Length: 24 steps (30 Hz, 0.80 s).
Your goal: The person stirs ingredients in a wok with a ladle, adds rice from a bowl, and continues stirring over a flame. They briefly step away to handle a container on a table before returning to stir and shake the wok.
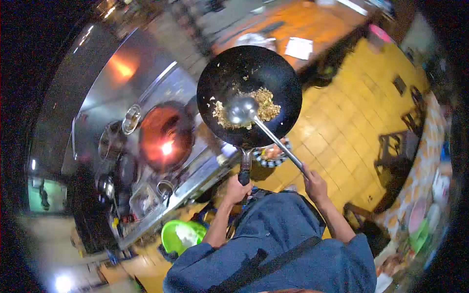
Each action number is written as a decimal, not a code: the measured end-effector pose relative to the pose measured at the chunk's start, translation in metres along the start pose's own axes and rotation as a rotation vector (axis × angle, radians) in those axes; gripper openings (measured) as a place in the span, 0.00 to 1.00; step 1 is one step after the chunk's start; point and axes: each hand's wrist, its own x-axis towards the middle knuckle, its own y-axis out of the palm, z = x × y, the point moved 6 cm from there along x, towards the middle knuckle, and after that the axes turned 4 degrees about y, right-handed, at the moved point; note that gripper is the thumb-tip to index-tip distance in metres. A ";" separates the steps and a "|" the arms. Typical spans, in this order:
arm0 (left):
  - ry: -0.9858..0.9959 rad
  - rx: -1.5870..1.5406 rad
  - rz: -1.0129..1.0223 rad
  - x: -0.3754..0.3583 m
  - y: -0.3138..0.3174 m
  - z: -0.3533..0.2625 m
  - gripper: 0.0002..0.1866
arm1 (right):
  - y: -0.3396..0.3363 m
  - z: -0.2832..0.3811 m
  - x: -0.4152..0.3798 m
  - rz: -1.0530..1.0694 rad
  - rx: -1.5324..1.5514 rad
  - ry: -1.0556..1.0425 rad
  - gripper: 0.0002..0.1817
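My left hand [238, 189] is wrapped round the handle of a black wok [220, 73], which is held up off the stove in front of me. Fried rice [267, 106], or a similar crumbly brown food, lies in the bottom of the wok. My right hand [315, 185] grips the long handle of a steel ladle [242, 110]. The ladle's bowl is down in the wok, over the middle of the food and hiding part of it.
To the left runs a metal stove counter with a large round pan [166, 136] glowing orange. A green bucket [171, 238] stands by my left arm. An orange table [312, 24] lies ahead; a dark stool [395, 151] is on the yellow tiled floor [337, 117] at right.
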 end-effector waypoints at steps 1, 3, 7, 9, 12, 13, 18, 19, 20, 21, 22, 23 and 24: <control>0.025 0.011 0.062 0.013 0.025 -0.012 0.08 | -0.027 -0.023 -0.018 -0.035 -0.015 0.057 0.26; 0.037 -0.028 0.227 0.036 0.078 -0.037 0.08 | -0.076 -0.063 -0.050 -0.001 -0.174 0.192 0.25; 0.267 0.212 0.454 0.068 0.165 -0.087 0.10 | -0.138 -0.115 -0.090 -0.171 -0.140 0.415 0.25; 0.309 0.244 0.595 0.078 0.221 -0.114 0.10 | -0.140 -0.149 -0.111 -0.222 -0.219 0.765 0.25; 0.313 0.325 0.859 0.112 0.313 -0.109 0.10 | -0.118 -0.166 -0.137 -0.268 0.143 0.973 0.23; 0.272 0.381 0.979 0.119 0.344 -0.102 0.10 | -0.109 -0.169 -0.143 -0.353 0.374 0.949 0.21; 0.176 0.496 1.263 0.163 0.466 -0.100 0.10 | -0.105 -0.197 -0.122 -0.410 1.857 1.280 0.15; 0.171 0.534 1.317 0.176 0.487 -0.088 0.10 | -0.104 -0.210 -0.118 -0.473 2.184 1.192 0.14; 0.197 0.587 1.353 0.175 0.502 -0.120 0.10 | -0.112 -0.223 -0.111 -0.495 2.252 1.156 0.13; 0.233 0.625 1.392 0.190 0.512 -0.124 0.09 | -0.114 -0.232 -0.101 -0.582 2.267 1.135 0.13; 0.145 0.615 1.417 0.192 0.517 -0.146 0.09 | -0.111 -0.233 -0.094 -0.632 2.345 1.088 0.13; 0.039 0.606 1.426 0.191 0.527 -0.167 0.09 | -0.113 -0.239 -0.089 -0.660 2.426 1.046 0.13; 0.049 0.620 1.455 0.201 0.545 -0.170 0.09 | -0.127 -0.246 -0.085 -0.714 2.375 1.054 0.14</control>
